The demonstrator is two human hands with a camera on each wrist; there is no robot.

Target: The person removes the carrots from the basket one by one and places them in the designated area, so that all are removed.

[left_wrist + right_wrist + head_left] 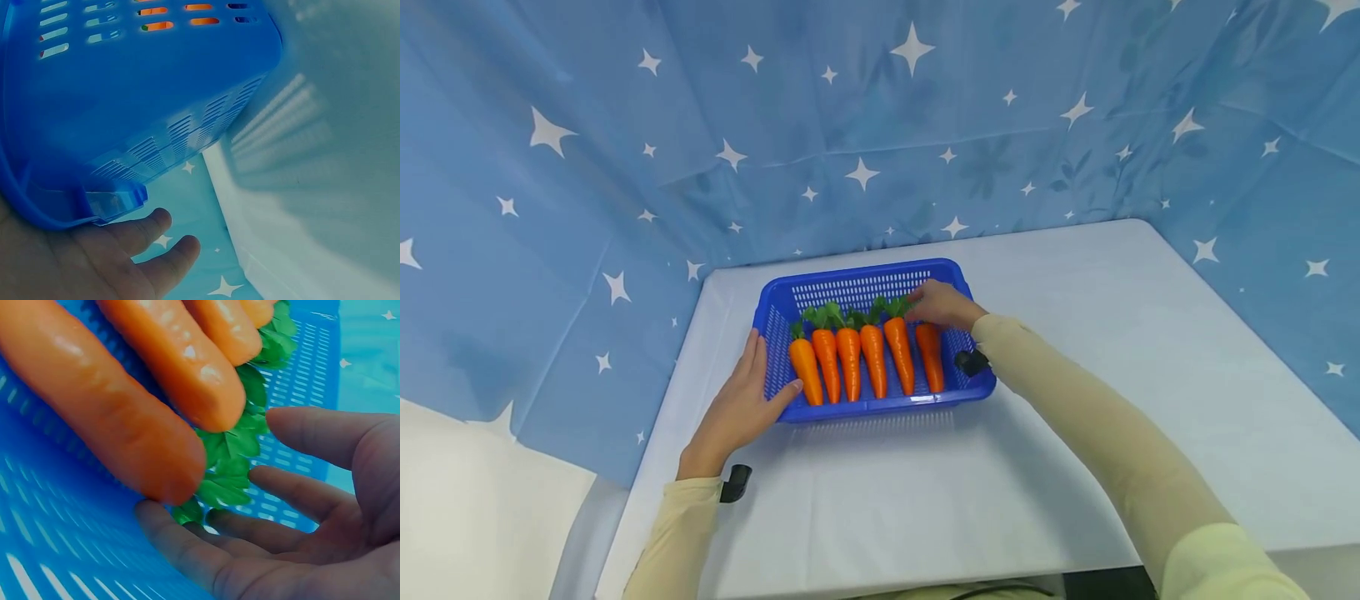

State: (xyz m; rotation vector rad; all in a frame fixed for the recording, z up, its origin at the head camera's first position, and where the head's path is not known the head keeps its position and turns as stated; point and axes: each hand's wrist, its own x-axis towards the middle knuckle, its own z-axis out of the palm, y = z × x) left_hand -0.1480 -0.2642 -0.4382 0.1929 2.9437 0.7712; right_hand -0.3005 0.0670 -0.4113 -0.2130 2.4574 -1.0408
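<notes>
Head view. Carrots (874, 360), six, lying side by side in a blue basket (865, 407), thick ends toward the far wall, tips toward the near one. Orange, smooth, tapered, glossy; leaves (827, 315) green, lobed, bunched at the thick ends. Rightmost carrot (930, 358) darker, its top partly covered by the right hand (943, 304). Left hand (741, 408) at the basket's near left corner, fingers fairly straight along the outer side, thumb stretched toward the near rim. Table (1075, 317) under a white cloth; behind, a blue curtain (820, 108) with white stars, lightly creased. Sleeves (1075, 392) pale yellow.

Left wrist view. Basket corner from outside: thin-looking moulded plastic, rounded, slotted, small ribs under the rim; orange shows through some slots. Left hand lies against the rim, two fingers extended past it, not curled round anything. Basket probably stiff and light, best held by the rim.

Right wrist view. Right hand loosely spread, thumb well apart from the fingers, nothing enclosed. Fingers lie beside the leaves and thick end of the nearest carrot; whether they touch cannot be told. Carrot surface finely dimpled and shiny, so perhaps a moulded imitation: likely light, firm, a little slippery, hard to damage. Soundest hold, the thick body just below the leaves; the leaves look thin, flexible, and liable to bend or pull loose.
</notes>
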